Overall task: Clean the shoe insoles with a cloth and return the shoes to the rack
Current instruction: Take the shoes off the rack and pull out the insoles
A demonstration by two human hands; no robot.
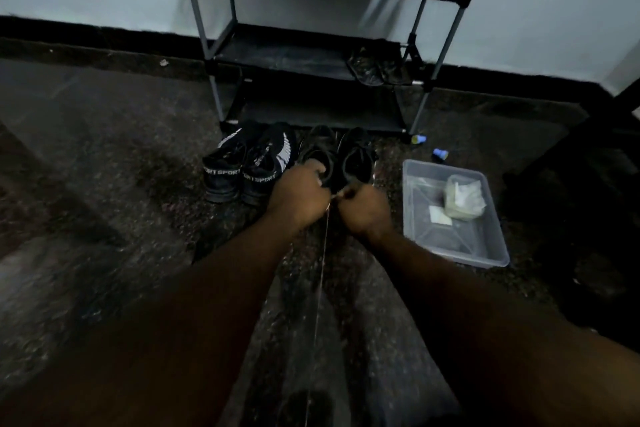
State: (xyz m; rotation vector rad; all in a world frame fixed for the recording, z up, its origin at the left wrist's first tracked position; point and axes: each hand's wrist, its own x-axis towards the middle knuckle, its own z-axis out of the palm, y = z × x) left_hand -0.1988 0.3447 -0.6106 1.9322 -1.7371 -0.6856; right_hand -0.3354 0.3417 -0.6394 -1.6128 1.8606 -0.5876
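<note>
Seemingly plain black shoe point(319, 140), dim.

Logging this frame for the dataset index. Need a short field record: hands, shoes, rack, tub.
left hand: grips heel of plain shoe
right hand: fingers curled at heel of other shoe; grasp unclear
sport shoes: pair on floor, left of the plain pair
rack: behind the shoes; dark pair on middle shelf, right end
tub: clear, on floor right of the shoes
cloth: pale, in tub, not in hand
</note>
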